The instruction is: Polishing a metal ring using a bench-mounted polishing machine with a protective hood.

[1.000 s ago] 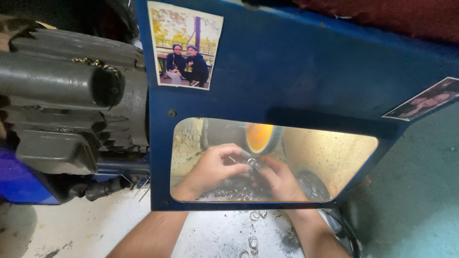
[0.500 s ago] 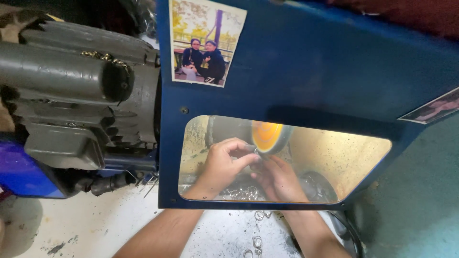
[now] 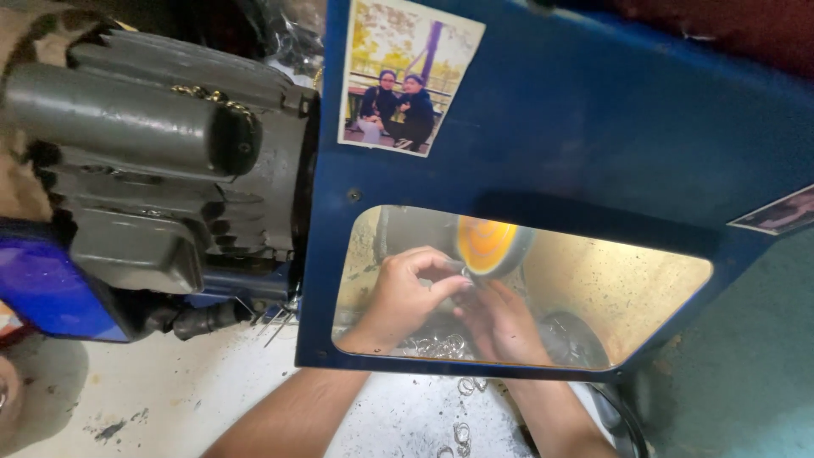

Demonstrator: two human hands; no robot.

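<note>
Loose metal rings (image 3: 462, 434) lie on the near bench (image 3: 170, 399), with more heaped behind the blue guard's (image 3: 593, 136) window. Behind that window the left hand (image 3: 405, 295) and right hand (image 3: 502, 322) pinch together on a small ring (image 3: 465, 274), touching the orange buffing wheel (image 3: 487, 244) just beyond. The grey motor (image 3: 161, 161) sits far left.

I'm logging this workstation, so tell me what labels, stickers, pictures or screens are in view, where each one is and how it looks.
Photo: stuck on the blue guard, top left above its window; upright rectangle, two seated people, yellow trees.
Second photo: guard's right edge, cut off by the frame; dark slanted strip, pale border.
No screens or packages.
</note>
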